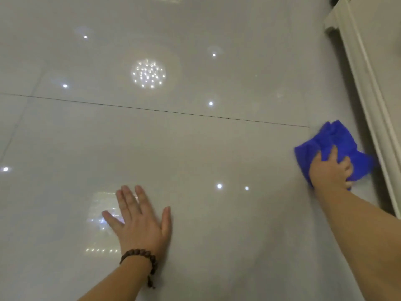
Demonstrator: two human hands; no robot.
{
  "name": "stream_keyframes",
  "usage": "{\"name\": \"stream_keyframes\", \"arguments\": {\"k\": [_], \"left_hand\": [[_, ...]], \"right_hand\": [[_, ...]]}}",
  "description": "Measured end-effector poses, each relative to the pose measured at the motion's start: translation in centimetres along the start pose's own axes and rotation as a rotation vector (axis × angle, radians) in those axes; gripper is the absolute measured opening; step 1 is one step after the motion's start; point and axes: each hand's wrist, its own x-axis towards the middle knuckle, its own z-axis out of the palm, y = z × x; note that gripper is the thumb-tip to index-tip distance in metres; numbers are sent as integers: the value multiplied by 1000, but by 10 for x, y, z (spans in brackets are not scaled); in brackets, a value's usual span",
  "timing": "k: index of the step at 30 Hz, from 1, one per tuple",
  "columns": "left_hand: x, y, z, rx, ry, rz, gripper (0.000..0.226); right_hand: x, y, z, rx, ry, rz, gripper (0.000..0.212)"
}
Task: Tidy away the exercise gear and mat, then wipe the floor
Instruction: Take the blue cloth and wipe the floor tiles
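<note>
A bunched blue cloth (338, 137) lies on the glossy pale tiled floor (195, 148) at the right. My right hand (329, 170) grips it from the near side, fingers curled into its folds, pressing it to the tile. My left hand (138, 218) rests flat on the floor at the lower left, fingers straight and spread, holding nothing. A brown bead bracelet (141, 257) circles that wrist. No exercise gear or mat is in view.
A cream moulded furniture base (368, 83) runs along the right edge, close beside the cloth. A thin tile joint (152, 109) crosses the floor from left to right. Ceiling lights reflect as bright spots across the tiles.
</note>
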Motion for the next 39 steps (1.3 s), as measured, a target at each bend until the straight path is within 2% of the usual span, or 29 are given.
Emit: {"name": "stream_keyframes", "arguments": {"k": [1, 2, 3, 6, 8, 10, 11, 13, 17, 18, 20, 21, 23, 26, 29, 31, 33, 35, 37, 39], "left_hand": [[0, 0, 1, 13, -8, -4, 85], [0, 0, 1, 15, -15, -7, 85], [0, -1, 0, 14, -17, -9, 86], [1, -1, 0, 12, -29, -4, 87], [1, -1, 0, -20, -9, 0, 87], [0, -1, -1, -43, -5, 12, 86], [0, -2, -1, -44, -15, 16, 85], [-1, -4, -1, -34, -29, 25, 85], [-2, -5, -3, -56, -21, 26, 84], [-2, -4, -2, -64, -21, 27, 85], [0, -3, -4, -79, -42, 31, 85], [0, -3, -6, -85, -56, 36, 85], [0, -5, -7, -93, -77, 48, 85], [1, -5, -12, -108, -90, 53, 85], [3, -4, -13, -95, -120, 48, 86], [3, -6, -15, -94, -125, 47, 87], [2, -6, -14, -84, -123, 59, 87], [1, -6, -11, -84, -107, 54, 87], [2, -5, -9, -79, -77, 49, 86], [1, -5, -6, -83, -61, 47, 86]], "right_hand": [[-8, -4, 3, 10, 2, 76, 60], [-24, -16, 11, 6, 13, 76, 60], [-47, -33, 24, 1, 21, -9, 60], [-153, -86, 63, -69, 37, -581, 61], [-219, -98, 76, -137, -16, -988, 62], [-229, -92, 76, -141, -72, -1214, 59], [-213, -83, 72, -130, -53, -1234, 58], [-164, -51, 62, -122, 24, -1040, 57], [-76, 49, 17, -68, 75, -203, 65], [-74, 64, 8, -51, 55, -65, 65], [-94, 68, 8, -29, 31, 75, 60], [-114, 59, 14, -29, 31, 87, 59], [-166, 31, 30, -48, 3, -27, 60], [-258, -7, 51, -85, -93, -424, 64], [-323, -14, 66, -166, -150, -865, 63], [-313, 5, 65, -130, -136, -920, 61], [-277, 47, 57, -93, -43, -670, 63], [-234, 101, 36, -53, 26, -218, 70], [-202, 137, 12, 4, -14, 182, 74], [-183, 140, 3, 54, 0, 381, 66]]}}
